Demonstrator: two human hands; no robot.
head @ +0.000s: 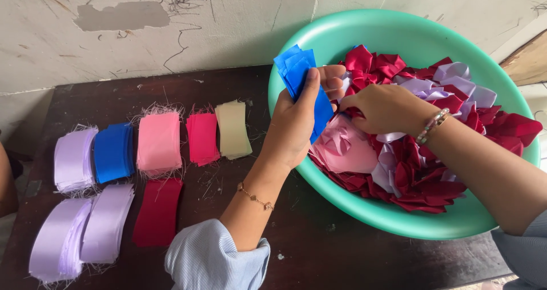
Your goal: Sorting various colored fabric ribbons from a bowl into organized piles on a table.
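My left hand (296,122) holds a stack of blue ribbon pieces (301,79) upright over the near rim of a green plastic basin (399,33). My right hand (384,107) reaches into the basin and pinches the lower end of a blue piece beside the stack. The basin is heaped with folded ribbon petals in dark red (421,182), lilac (450,79) and pink (342,147). Both wrists wear bracelets.
On the dark wooden table (228,221), cut ribbon stacks lie in rows: lilac (74,159), blue (114,151), pink (158,143), magenta (202,137), cream (232,129), more lilac (85,227) and dark red (158,210). A cracked wall stands behind.
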